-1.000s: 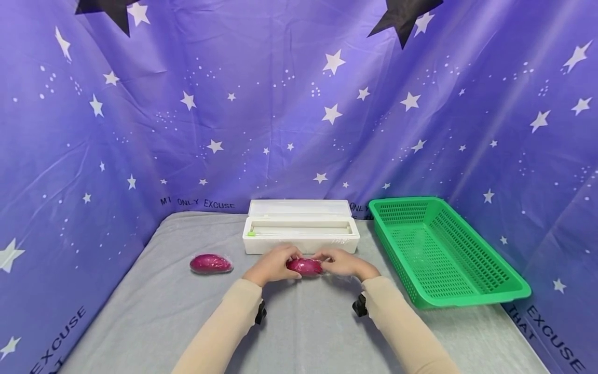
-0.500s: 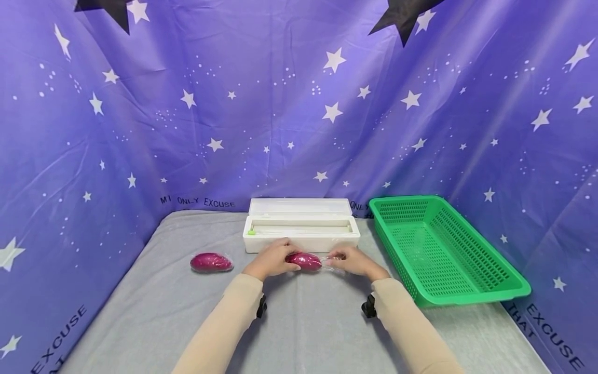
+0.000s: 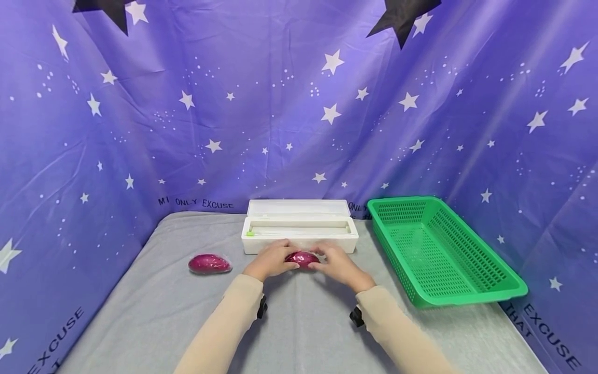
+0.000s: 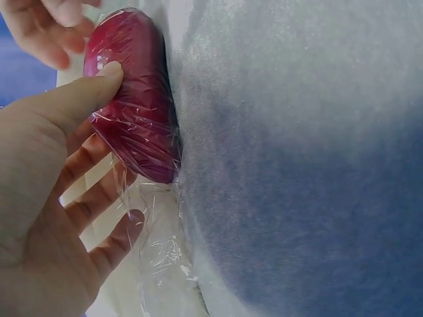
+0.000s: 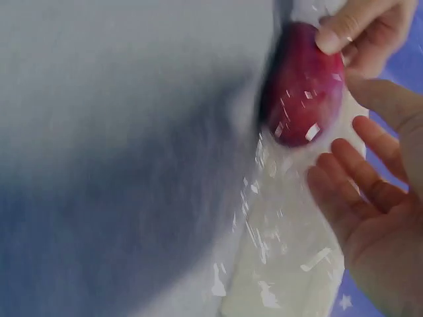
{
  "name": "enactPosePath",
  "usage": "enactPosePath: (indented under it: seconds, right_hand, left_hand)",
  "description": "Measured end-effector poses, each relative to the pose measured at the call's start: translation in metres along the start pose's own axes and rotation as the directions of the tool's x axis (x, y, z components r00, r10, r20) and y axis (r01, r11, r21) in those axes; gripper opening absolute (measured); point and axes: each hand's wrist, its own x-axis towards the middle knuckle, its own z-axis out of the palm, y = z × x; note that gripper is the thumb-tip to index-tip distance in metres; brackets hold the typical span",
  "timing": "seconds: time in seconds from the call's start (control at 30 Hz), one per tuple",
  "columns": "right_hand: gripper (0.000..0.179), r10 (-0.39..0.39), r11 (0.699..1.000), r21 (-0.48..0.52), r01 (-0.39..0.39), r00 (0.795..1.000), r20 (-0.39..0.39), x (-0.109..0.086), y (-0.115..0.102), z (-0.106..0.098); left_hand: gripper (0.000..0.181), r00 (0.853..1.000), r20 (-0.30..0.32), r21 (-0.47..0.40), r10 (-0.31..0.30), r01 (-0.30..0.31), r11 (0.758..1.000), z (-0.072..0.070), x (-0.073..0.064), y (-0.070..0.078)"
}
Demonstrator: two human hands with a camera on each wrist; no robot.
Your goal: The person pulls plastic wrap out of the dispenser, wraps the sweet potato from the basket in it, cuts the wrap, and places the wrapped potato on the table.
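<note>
A glossy purple-red oval vegetable (image 3: 302, 259), wrapped in clear plastic film, lies in front of the white box. My left hand (image 3: 272, 259) pinches its left part, the thumb (image 4: 109, 76) on the near side and fingers behind. Fingers of my right hand (image 3: 339, 264) are spread at its right end, the thumb tip right at its surface in the right wrist view. Loose cling film (image 5: 271, 231) trails from one end there, and more film (image 4: 162, 257) hangs off the other end in the left wrist view. Another wrapped purple-red oval (image 3: 209, 264) lies to the left.
Behind the hands stands a white cling film dispenser box (image 3: 299, 244), lid raised, with a green slider (image 3: 250, 234) on its left. A green perforated basket (image 3: 416, 291) sits at the right. Grey cloth (image 3: 299, 332) covers the table; a starry purple curtain (image 3: 261, 119) surrounds it.
My right hand moves outward along the film at the vegetable's right end, lets the film go, and comes back left to the vegetable. The left hand keeps its hold.
</note>
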Motion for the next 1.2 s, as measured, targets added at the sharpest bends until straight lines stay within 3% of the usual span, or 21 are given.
enactPosePath:
  seconds: [0.23,0.43,0.63,0.83,0.93,1.2]
  right_hand:
    - [0.04,0.101,0.992,0.075,-0.102,0.995,0.011,0.001,0.007,0.022]
    - [0.04,0.143,0.981,0.131,-0.143,0.99,0.012,0.002,0.012,0.025]
    - [0.037,0.123,0.99,0.071,-0.125,0.992,0.026,0.006,0.01,0.023]
    - [0.035,0.117,0.992,0.035,-0.119,0.992,0.036,0.01,0.005,0.019]
    - [0.037,0.128,0.992,0.012,-0.129,0.991,0.028,0.01,0.004,0.018]
    - [0.046,0.121,0.992,-0.047,-0.121,0.993,-0.005,0.009,0.005,0.02]
  left_hand:
    - [0.047,1.0,-0.009,-0.007,0.02,-0.02,1.0,0.006,0.001,-0.001]
    - [0.046,1.0,-0.031,-0.032,0.003,-0.004,0.999,0.01,0.0,-0.002]
    - [0.055,0.997,-0.057,-0.091,-0.054,0.049,0.995,0.008,-0.004,-0.006]
    - [0.04,0.987,-0.159,-0.078,-0.003,-0.01,0.997,0.005,-0.005,-0.012]
    - [0.031,0.985,-0.174,-0.081,0.014,-0.028,0.996,0.005,-0.006,-0.013]
    - [0.031,0.979,-0.204,-0.139,-0.01,-0.019,0.99,0.01,-0.008,-0.012]
